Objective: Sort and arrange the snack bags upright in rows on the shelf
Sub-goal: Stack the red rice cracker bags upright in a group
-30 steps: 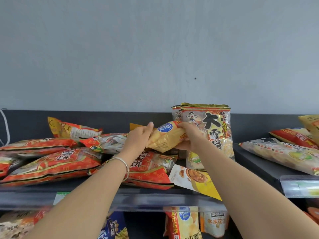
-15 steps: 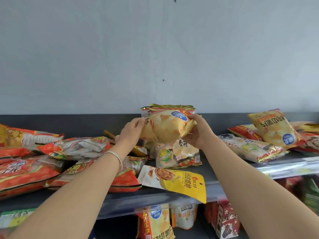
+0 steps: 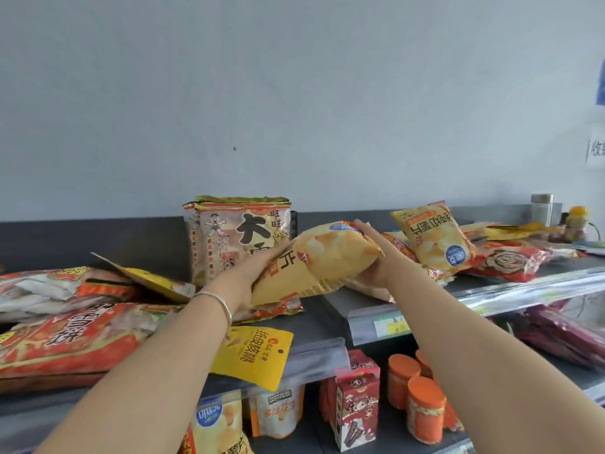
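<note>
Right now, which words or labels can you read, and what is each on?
"大" and "旺旺": tall upright bag.
"片": held yellow bag.
"纸皮核桃": hanging yellow pouch.
"纯切薯片", upside down: chip bag.
"多味花生": white bag below.
"收": wall sign, cut off.
Too blurred to read: red bags, price tags.

Orange-lidded jars (image 3: pixel 425 409) beside red cartons (image 3: pixel 357 404) (lower right)

Dark shelf (image 3: pixel 322 326) carries snack bags (image 3: pixel 65 342), mostly lying flat.
</note>
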`<state>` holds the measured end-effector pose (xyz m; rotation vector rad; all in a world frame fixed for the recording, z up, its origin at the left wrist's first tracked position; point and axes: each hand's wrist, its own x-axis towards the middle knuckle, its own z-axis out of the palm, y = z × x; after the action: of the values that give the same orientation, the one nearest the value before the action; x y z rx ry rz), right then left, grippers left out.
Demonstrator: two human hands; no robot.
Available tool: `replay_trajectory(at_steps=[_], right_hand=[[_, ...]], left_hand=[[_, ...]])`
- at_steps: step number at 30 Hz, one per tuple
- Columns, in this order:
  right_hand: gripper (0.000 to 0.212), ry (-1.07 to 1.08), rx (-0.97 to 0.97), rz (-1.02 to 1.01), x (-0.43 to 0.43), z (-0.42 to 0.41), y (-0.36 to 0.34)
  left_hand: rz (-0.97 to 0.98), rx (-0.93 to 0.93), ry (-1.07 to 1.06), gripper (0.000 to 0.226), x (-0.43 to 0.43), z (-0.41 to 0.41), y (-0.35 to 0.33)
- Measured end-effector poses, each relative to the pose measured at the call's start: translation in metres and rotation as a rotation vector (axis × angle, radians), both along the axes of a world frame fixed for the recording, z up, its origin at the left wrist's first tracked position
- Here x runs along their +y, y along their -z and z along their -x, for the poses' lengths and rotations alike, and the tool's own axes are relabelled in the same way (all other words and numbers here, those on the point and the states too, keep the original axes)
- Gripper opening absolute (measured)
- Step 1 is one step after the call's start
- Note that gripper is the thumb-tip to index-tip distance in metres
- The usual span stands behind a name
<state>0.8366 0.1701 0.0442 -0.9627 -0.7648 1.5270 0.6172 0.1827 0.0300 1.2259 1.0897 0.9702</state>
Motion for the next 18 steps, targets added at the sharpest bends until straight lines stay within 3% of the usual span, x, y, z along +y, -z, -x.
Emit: replay_trajectory(at_steps=[1,4,6,8,9,13,16,18], right_hand=[[0.065,0.015,0.032,-0.004,0.0,-0.011,-0.002],[0.069,0.127,0.098,-0.085,0.009,-0.039,-0.009],[0.058,0.197,0.185,-0.135,0.015,-0.051,-0.009],[0.04,0.19,0.129,-0.161,0.02,-0.06,-0.005],[0.034,0.164,0.053,-0.172,0.021,-0.064,-0.001],[0.058,-0.092,-0.265,-0.295,0.019,-0.075,0.008],[0.048,-0.196,-0.356,-0.305,0.03,-0.075,0.009],[0.052,-0.128,-0.34,-0.302,0.043,-0.07,0.005]], left_hand=[[0.038,-0.04,-0.006,0.073,0.001,-0.011,0.001],[0.067,-0.161,0.01,0.039,0.001,-0.046,0.004],[0.101,-0.283,-0.041,0.038,0.0,-0.072,0.002],[0.068,-0.364,-0.115,0.039,0.005,-0.094,0.0],[0.042,-0.397,-0.182,0.047,0.011,-0.104,0.0],[-0.087,-0.548,-0.493,0.087,0.03,-0.133,0.007],[-0.163,-0.624,-0.509,0.101,0.044,-0.149,0.011],[-0.199,-0.626,-0.451,0.105,0.051,-0.159,0.012]])
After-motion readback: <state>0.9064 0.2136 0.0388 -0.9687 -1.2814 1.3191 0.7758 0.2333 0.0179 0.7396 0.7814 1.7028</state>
